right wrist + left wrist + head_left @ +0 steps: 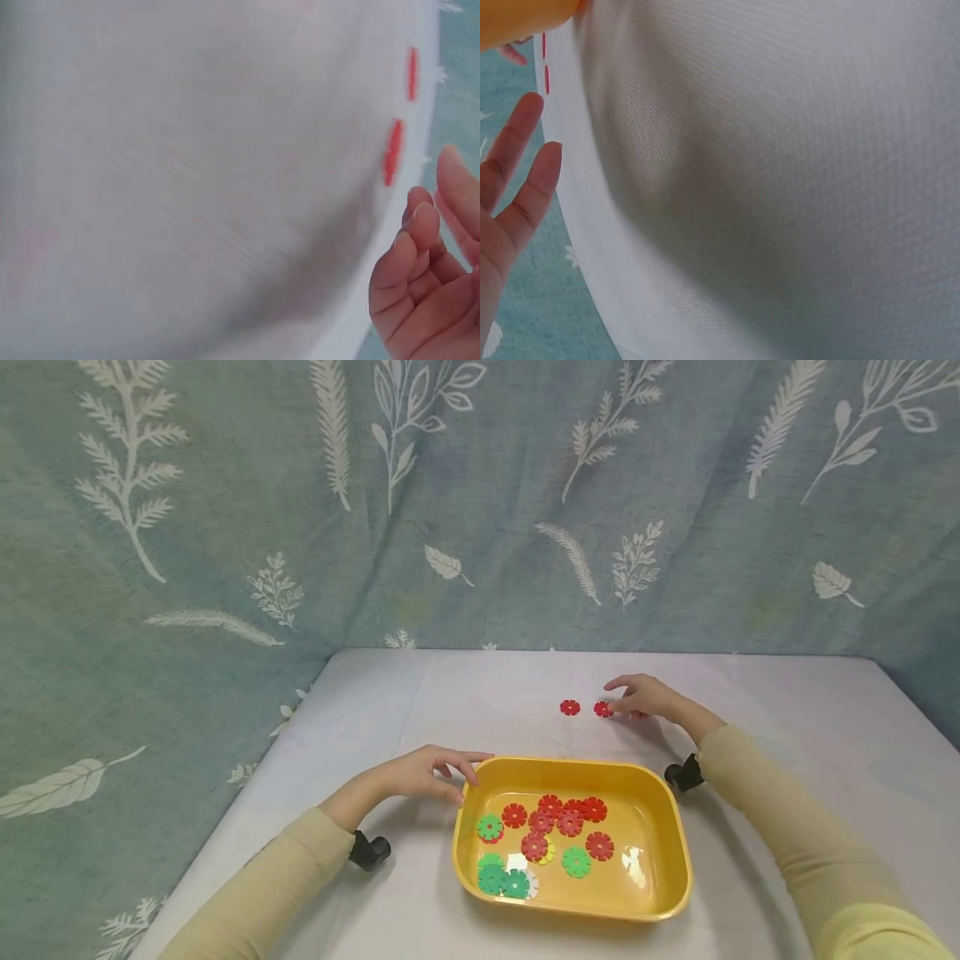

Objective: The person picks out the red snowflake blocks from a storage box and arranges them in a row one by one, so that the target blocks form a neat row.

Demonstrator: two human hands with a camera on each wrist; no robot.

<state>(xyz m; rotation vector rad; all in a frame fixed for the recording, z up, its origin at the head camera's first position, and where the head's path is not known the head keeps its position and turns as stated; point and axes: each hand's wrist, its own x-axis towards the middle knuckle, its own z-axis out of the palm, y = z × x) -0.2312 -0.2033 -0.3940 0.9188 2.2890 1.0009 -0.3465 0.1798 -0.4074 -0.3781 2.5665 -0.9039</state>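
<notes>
A yellow tray (570,910) holds several notched plastic discs, among them red discs (600,846) and green discs (577,862). At its back left corner is my left hand (431,772), its fingers spread over the rim; in the left wrist view two of its fingers (526,161) look nearly straight beside the tray (521,19). Behind the tray, two red discs lie side by side on the table: a left one (570,707) and a right one (602,709). My right hand (647,697) is right beside the right disc (392,152), fingers loosely bent, with nothing visible between them.
A white cloth (360,718) covers the table. Green-blue fabric (480,552) with white leaf prints hangs behind it and along the left side. Inside the tray, a yellow disc (550,853) and white discs (533,883) are partly covered by others.
</notes>
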